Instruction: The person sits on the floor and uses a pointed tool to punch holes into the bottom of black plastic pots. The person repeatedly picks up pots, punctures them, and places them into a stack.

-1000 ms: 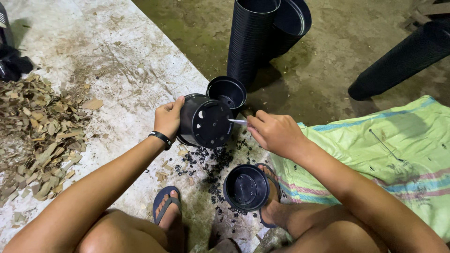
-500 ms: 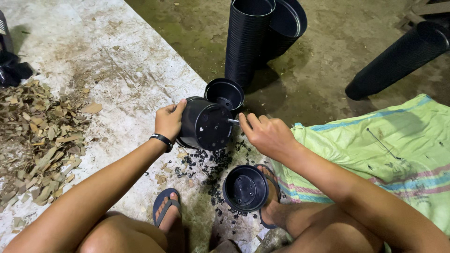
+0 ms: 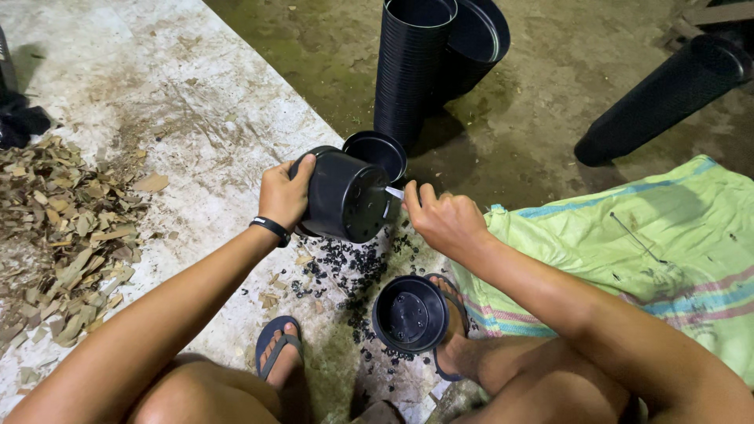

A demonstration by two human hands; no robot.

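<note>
The left hand holds a black plastic pot that lies on its side, its bottom turned toward the right hand. The fingers of this hand are wrapped around the pot wall near its rim, and the thumb lies over the top of it, so the grip is closed on the pot. A black band sits on the left wrist.

The right hand is just beside the pot's bottom. Its fingers are pressed together and pinch a small pale tool, whose tip touches the edge of the pot's bottom. I cannot tell what kind of tool it is.

The pot is held above the concrete floor, over a scatter of small black plastic bits. Behind it a second pot stands open, and a third open pot stands between the person's feet. A tall stack of black pots stands farther back. Dry wood chips lie at the left edge of the floor, and a green woven sack is spread at the right.
</note>
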